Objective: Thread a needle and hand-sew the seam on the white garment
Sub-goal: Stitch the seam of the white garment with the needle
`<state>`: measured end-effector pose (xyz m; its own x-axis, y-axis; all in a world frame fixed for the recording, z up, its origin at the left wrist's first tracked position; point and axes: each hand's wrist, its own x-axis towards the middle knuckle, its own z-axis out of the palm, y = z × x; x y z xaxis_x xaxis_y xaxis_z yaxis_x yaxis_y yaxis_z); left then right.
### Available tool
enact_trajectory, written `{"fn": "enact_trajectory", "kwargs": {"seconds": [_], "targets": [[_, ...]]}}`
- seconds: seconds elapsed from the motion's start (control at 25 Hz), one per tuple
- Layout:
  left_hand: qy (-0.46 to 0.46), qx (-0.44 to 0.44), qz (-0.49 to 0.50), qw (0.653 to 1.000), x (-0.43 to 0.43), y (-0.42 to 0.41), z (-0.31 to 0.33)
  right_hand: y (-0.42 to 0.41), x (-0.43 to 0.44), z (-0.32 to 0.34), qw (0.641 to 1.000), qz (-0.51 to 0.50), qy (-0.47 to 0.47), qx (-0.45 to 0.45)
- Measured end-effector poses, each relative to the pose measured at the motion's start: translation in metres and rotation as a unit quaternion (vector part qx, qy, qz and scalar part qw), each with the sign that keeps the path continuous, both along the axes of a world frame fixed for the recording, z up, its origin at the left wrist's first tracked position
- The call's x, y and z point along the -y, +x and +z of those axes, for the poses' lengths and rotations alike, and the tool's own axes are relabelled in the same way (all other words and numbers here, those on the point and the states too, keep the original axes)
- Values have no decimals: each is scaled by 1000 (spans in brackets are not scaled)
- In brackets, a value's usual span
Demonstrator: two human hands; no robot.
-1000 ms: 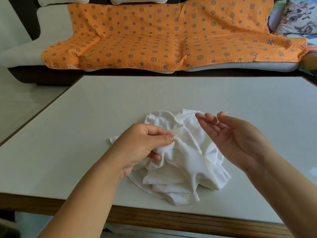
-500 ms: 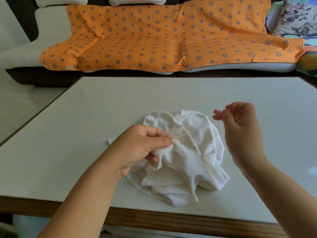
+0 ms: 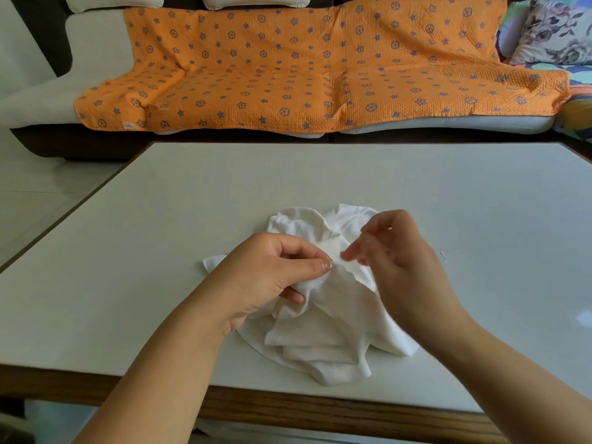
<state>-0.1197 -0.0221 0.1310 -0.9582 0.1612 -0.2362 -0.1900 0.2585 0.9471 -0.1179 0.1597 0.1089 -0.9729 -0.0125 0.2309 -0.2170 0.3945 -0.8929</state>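
Head view: the white garment [image 3: 320, 331] lies crumpled on the bench [image 3: 160, 251], near its front edge. The left hand [image 3: 272, 277] pinches a raised fold of it between thumb and fingers, likely to lift the seam clear for stitching. The right hand [image 3: 397, 254] is blurred, its fingertips [image 3: 350, 255] just beside that pinch; whether it holds the needle I cannot tell. The fold's edge runs from the left thumb rightward and toward the person; the heap itself shows no clear long axis

The garment [image 3: 320, 341] lies on the table [image 3: 160, 267] near its front edge — the sofa [image 3: 96, 36] stands behind.
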Motion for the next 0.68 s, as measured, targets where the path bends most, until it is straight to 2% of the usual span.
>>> {"fn": "enact_trajectory", "kwargs": {"seconds": [0.12, 0.24, 0.32, 0.6, 0.68], "targets": [[-3, -7, -5, 1000, -1, 0, 1, 8, 11, -3, 996, 52, 69, -26], [-16, -2, -16, 1000, 2, 2, 2, 4, 9, -3, 979, 46, 171, -104], [-36, 0, -23, 999, 4, 2, 3, 0, 4, -2, 967, 25, 206, -148], [-50, -24, -12, 998, 4, 1, 0, -4, -3, -5, 978, 20, 165, -128], [-45, -26, -7, 999, 5, 0, -1, 1, -5, 0, 975, -4, 161, -152]]}}
